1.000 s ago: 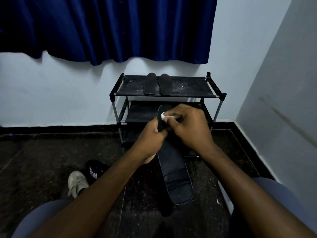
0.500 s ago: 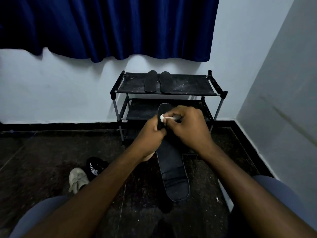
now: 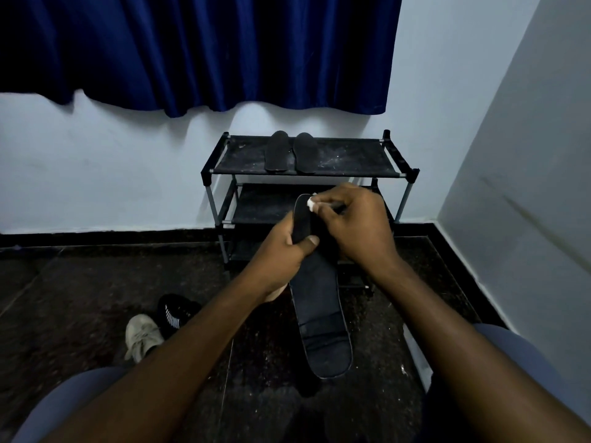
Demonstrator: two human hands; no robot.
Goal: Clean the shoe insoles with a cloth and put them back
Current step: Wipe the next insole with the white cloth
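Note:
A long black insole (image 3: 319, 308) is held up in front of me, heel end toward me. My left hand (image 3: 284, 251) grips it near its upper part, thumb across the front. My right hand (image 3: 355, 225) pinches a small white cloth (image 3: 311, 202) against the insole's toe end. Two more black insoles (image 3: 289, 151) lie side by side on the top shelf of the black shoe rack (image 3: 351, 172).
A beige shoe (image 3: 142, 335) and a black shoe with white stripes (image 3: 176, 310) lie on the dark floor at the left. The rack stands against the white wall under a blue curtain (image 3: 198, 49). A wall closes the right side. My knees frame the bottom.
My right hand with the cloth has slid a little toward the insole's toe end. The left hand keeps its grip. The view has shifted slightly.

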